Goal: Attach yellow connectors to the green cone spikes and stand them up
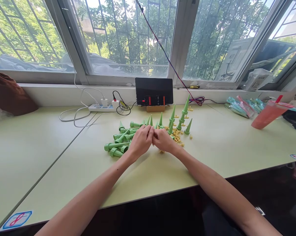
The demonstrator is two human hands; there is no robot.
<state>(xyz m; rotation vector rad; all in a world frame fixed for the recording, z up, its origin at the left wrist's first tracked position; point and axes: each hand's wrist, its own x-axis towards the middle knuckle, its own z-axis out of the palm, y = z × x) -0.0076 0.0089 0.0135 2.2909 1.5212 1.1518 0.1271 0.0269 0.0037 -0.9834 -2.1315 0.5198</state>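
My left hand [142, 139] and my right hand [162, 139] meet over the middle of the table, fingers curled and pressed together. What they pinch, if anything, is hidden by the fingers. To the left of my left hand lies a loose heap of green plastic watering spikes [117, 146], with ribbed caps. Several more stand point up behind and right of my hands, some stacked, such as a tall stack [184, 114] with yellow pieces sticking out of its sides. Small yellow plastic valves [178, 139] lie in a pile beside my right hand.
Behind the spikes, a black tablet [154, 87] leans by the window, with a phone-like timer [154, 100] before it. A white power strip [105, 107] with cables is at back left. To the right are a red cup with a straw [270, 113] and plastic packets [241, 106].
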